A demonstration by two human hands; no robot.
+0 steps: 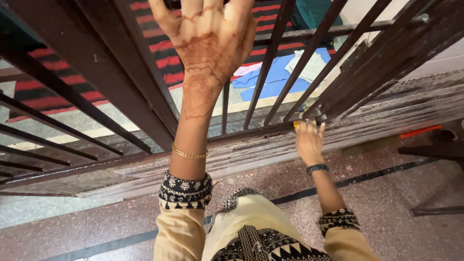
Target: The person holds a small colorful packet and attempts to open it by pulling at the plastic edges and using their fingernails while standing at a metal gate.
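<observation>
The left hand [211, 41] grips a bar of the dark metal gate [111, 92] while the right hand [309, 140], fingers loosely open, presses a yellow bit [296, 124] at its bottom rail.

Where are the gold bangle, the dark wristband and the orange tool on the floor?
gold bangle [189, 154], head view, middle of the band on the left wrist.
dark wristband [317, 168], head view, its top on the right wrist.
orange tool [419, 131], head view, mid-length.
</observation>
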